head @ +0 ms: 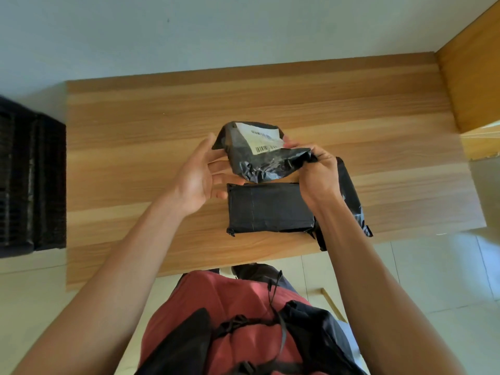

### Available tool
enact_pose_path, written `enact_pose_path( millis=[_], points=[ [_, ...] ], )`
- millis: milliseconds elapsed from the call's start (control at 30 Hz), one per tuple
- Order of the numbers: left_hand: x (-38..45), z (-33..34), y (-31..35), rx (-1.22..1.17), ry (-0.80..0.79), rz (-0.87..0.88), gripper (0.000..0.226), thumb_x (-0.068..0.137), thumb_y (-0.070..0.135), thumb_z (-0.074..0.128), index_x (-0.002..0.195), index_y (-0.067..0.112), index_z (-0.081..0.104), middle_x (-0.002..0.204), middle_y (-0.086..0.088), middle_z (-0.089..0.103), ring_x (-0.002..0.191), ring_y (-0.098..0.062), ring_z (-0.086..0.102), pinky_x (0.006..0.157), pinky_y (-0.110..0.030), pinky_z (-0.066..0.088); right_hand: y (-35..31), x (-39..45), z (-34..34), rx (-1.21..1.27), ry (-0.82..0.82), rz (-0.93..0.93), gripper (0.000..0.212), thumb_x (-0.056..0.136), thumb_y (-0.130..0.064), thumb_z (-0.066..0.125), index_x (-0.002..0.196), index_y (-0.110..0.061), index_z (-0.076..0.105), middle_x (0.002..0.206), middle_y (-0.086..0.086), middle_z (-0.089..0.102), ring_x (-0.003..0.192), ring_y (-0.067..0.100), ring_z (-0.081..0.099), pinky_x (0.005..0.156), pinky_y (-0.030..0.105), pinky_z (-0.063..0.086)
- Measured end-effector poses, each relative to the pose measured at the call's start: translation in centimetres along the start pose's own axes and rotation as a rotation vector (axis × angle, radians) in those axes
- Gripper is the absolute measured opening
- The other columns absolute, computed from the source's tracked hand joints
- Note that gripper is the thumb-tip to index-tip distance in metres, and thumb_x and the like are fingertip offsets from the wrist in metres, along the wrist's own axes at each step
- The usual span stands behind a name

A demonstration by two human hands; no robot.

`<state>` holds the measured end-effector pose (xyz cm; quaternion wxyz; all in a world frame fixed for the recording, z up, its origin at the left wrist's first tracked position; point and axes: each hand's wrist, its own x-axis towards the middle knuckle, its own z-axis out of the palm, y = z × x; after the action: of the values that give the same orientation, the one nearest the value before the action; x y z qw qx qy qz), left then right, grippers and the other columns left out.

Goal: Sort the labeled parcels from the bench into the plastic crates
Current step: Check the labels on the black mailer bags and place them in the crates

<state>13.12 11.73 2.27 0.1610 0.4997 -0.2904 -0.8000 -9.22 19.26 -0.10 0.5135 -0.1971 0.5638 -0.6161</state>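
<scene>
Wood surface: a pale, grained bench top [162, 136] fills the middle of the head view, its boards running left to right, the near edge just ahead of the person's torso.
Wall: plain light blue-grey, meeting the far edge of the bench.
Side panel: a darker wooden upright [470, 85] stands at the bench's right end.
Floor: pale tiles [433, 280] show below and to the right of the bench; a thin wooden strip lies on them near the person's right arm.
Crate: a dark slatted crate [29, 180] sits off the left end of the bench, touching or just beside its edge; its inside is too dark to read.
Held parcel: a crumpled black plastic parcel [259, 155] with a white barcoded label facing up is lifted above the bench, over the far edge of the flat parcel.
Right hand: the right hand [319, 174] pinches the held parcel's right end, fingers curled round the plastic.
Left hand: the left hand [197, 180] is spread wide, palm turned toward the held parcel, fingertips at or just under its left side; whether they truly touch is hard to tell.
Flat parcel: a neat rectangular black parcel [267, 209] lies flat on the bench, label side not visible.
Third parcel: another black parcel [351, 201] lies slanted just right of the flat one, partly hidden by the right forearm.
Person: red top with black straps and buckles across the front.
</scene>
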Motion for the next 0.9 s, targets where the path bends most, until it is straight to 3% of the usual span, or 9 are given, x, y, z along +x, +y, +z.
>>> enact_pose_path(
  millis=[67, 133, 267, 333, 500, 600, 700, 800, 900],
  points=[
    [-0.3, 0.1, 0.0, -0.018, 0.000, 0.018, 0.053, 0.098, 0.061, 0.047, 0.124, 0.017, 0.062, 0.092, -0.003, 0.074, 0.078, -0.022, 0.073, 0.043, -0.027, 0.052, 0.3, -0.4, 0.1, -0.056, -0.079, 0.012, 0.071, 0.089, 0.029, 0.043, 0.072, -0.027, 0.083, 0.103, -0.001, 0.081, 0.134, 0.024, 0.061, 0.110, 0.045, 0.049],
    [-0.6, 0.2, 0.1, 0.005, -0.008, 0.020, 0.042, 0.097, 0.052, 0.060, 0.125, 0.021, 0.063, 0.108, -0.008, 0.072, 0.093, -0.030, 0.072, 0.048, -0.031, 0.059, 0.5, -0.8, 0.3, -0.115, -0.122, 0.029, 0.068, 0.091, 0.024, 0.049, 0.067, -0.030, 0.082, 0.109, -0.005, 0.080, 0.138, 0.020, 0.057, 0.116, 0.050, 0.045],
    [-0.8, 0.9, 0.4, 0.113, 0.056, 0.052, 0.032, 0.097, 0.027, 0.064, 0.127, 0.014, 0.065, 0.117, -0.011, 0.075, 0.104, -0.030, 0.070, 0.070, -0.039, 0.062, 0.6, -1.4, 0.3, -0.199, -0.142, 0.000, 0.058, 0.085, 0.026, 0.052, 0.066, -0.021, 0.079, 0.126, 0.002, 0.075, 0.138, 0.018, 0.056, 0.104, 0.048, 0.055],
    [-1.0, 1.1, 0.4, 0.122, 0.105, 0.108, 0.029, 0.099, 0.017, 0.062, 0.127, 0.015, 0.064, 0.110, -0.007, 0.079, 0.099, -0.027, 0.073, 0.071, -0.038, 0.060, 0.7, -1.3, 0.0, -0.212, -0.083, -0.010, 0.053, 0.085, 0.030, 0.052, 0.085, -0.015, 0.080, 0.136, 0.004, 0.069, 0.133, 0.018, 0.060, 0.093, 0.044, 0.061],
    [-1.4, 0.9, 0.2, 0.151, 0.206, 0.220, 0.036, 0.098, 0.009, 0.061, 0.129, 0.029, 0.063, 0.109, 0.000, 0.080, 0.095, -0.018, 0.077, 0.064, -0.033, 0.060, 0.5, -1.0, -0.7, -0.314, 0.157, 0.007, 0.050, 0.102, 0.009, 0.048, 0.135, -0.025, 0.066, 0.136, -0.008, 0.068, 0.130, 0.009, 0.061, 0.113, 0.041, 0.050],
    [-1.9, 0.6, 0.2, 0.278, 0.182, 0.284, 0.038, 0.099, 0.005, 0.058, 0.127, 0.030, 0.063, 0.106, 0.006, 0.080, 0.093, -0.009, 0.076, 0.067, -0.023, 0.058, -0.6, -1.4, -0.6, -0.297, 0.161, 0.051, 0.038, 0.106, -0.009, 0.057, 0.141, -0.023, 0.063, 0.136, -0.009, 0.067, 0.126, 0.007, 0.063, 0.105, 0.033, 0.054],
    [-2.2, 0.1, 0.2, 0.338, 0.122, 0.296, 0.043, 0.101, 0.003, 0.053, 0.133, 0.030, 0.060, 0.115, 0.002, 0.078, 0.108, -0.016, 0.074, 0.088, -0.035, 0.057, -1.4, -1.4, -0.4, -0.249, 0.115, 0.088, 0.047, 0.105, -0.023, 0.063, 0.150, -0.025, 0.051, 0.143, -0.003, 0.063, 0.125, 0.013, 0.066, 0.097, 0.035, 0.059],
    [-2.4, 0.1, -0.1, 0.329, 0.082, 0.280, 0.046, 0.103, 0.002, 0.046, 0.138, 0.028, 0.060, 0.121, -0.002, 0.076, 0.113, -0.022, 0.072, 0.093, -0.044, 0.055, -1.8, -1.2, -0.3, -0.191, 0.005, 0.187, 0.061, 0.104, -0.032, 0.063, 0.159, -0.025, 0.036, 0.133, 0.002, 0.071, 0.119, 0.020, 0.071, 0.093, 0.042, 0.060],
    [-2.6, 0.5, -0.3, 0.418, 0.056, 0.278, 0.048, 0.103, 0.002, 0.041, 0.145, 0.021, 0.057, 0.121, 0.001, 0.076, 0.112, -0.018, 0.072, 0.091, -0.039, 0.054, -2.0, -1.3, -0.2, -0.162, -0.103, 0.239, 0.049, 0.103, -0.027, 0.064, 0.148, -0.016, 0.049, 0.124, 0.006, 0.075, 0.116, 0.026, 0.072, 0.099, 0.049, 0.058]
  ],
)
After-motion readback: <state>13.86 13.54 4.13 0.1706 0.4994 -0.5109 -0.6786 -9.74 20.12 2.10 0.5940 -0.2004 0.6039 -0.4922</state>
